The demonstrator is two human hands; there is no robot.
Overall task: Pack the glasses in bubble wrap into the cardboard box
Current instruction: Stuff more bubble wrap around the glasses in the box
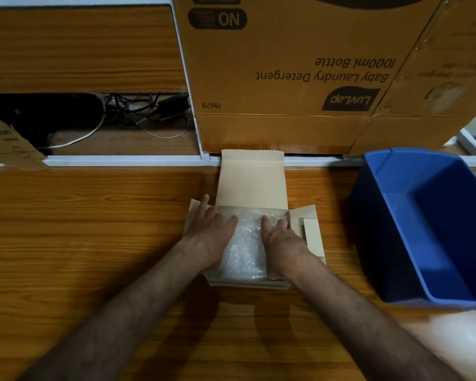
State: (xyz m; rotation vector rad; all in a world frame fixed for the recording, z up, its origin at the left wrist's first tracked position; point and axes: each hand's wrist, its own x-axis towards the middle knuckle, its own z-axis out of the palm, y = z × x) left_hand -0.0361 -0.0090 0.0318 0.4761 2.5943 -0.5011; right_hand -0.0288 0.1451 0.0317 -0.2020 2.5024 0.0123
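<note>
Head view: A person presses a bubble-wrap bundle (245,244) down into a small cardboard box (249,283) that sits open on a wooden table (80,243). The left hand (213,232) lies flat along the bundle's left edge, fingers straight and reaching the box's left flap; the right hand (279,237) rests on the bundle's right edge, fingers extended toward the far right corner of the box. Neither hand is clenched or grasping; both appear to push downward, likely to seat the padding below the rim so the lid can fold over. The bundle fills the box's well between the two hands. The glasses cannot be made out through the wrap. The box's lid flap (252,180) stands back from the box toward a large detergent carton (286,78), leaving the opening clear. A side flap (309,229) lies spread to the box's right. A blue plastic bin (434,224) stands well to the right of the box. Cables (138,111) lie tangled beyond the box, up and to its left.
</note>
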